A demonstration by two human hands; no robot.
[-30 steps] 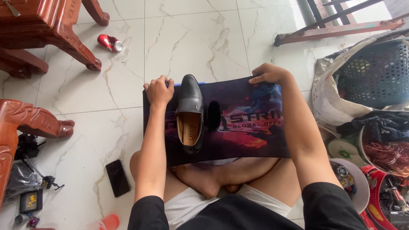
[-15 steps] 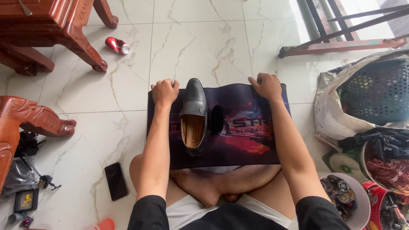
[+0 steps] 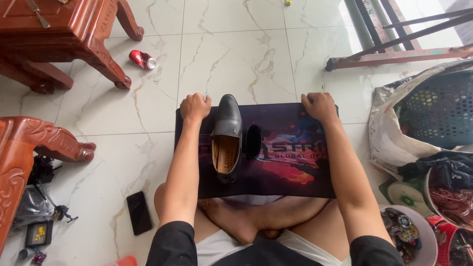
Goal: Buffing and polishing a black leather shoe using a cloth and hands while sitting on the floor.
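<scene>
The left hand point(image 3: 195, 107) is pressing, fingers curled shut, on the far left corner of a dark printed mat point(image 3: 286, 167) that is lying on the marble floor point(image 3: 236, 44); whether that grip is pinching the edge cannot be told. Just at its 3 o'clock a black leather dress shoe point(image 3: 227, 137) is standing upright on the mat, toe pointing to 12 o'clock, tan insole showing. A dark shoe brush point(image 3: 253, 141) is sitting beside the shoe at 3 o'clock. The right hand point(image 3: 320, 107) is pressing, fingers curled, on the far right corner. A black phone point(image 3: 139, 213) is lying at 7 o'clock, a red can point(image 3: 142, 59) at 11 o'clock. Since the earlier frame, both hands are staying on the corners.
</scene>
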